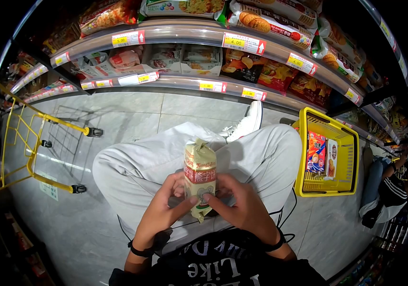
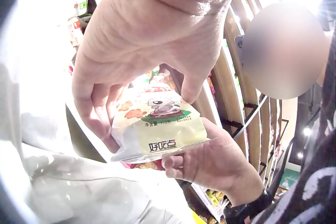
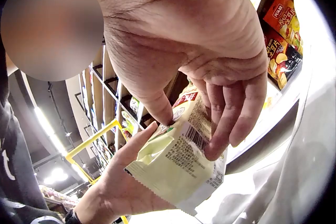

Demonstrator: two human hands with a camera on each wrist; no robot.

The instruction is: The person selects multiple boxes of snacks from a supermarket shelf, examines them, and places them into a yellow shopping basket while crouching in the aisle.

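A cream-coloured biscuit packet (image 1: 200, 177) with a red band and a cartoon animal stands lengthwise between both hands, over the crossed legs. The left hand (image 1: 171, 204) grips its left side, thumb across the front and fingers curled behind. From the other side the right hand (image 1: 235, 199) holds it the same way, thumb on the printed front. In the left wrist view the packet (image 2: 157, 124) shows its crimped end and the drawing. Small print and a barcode appear on the side of the packet (image 3: 181, 158) in the right wrist view, with the right fingers lying along it.
A yellow basket (image 1: 303, 178) with a blue-and-red pack (image 1: 316, 152) and a white box (image 1: 331, 158) stands right of the knee. A yellow wheeled cart (image 1: 32, 157) is at left. Snack shelves (image 1: 180, 33) run across the front. Another person (image 1: 387, 190) is at far right.
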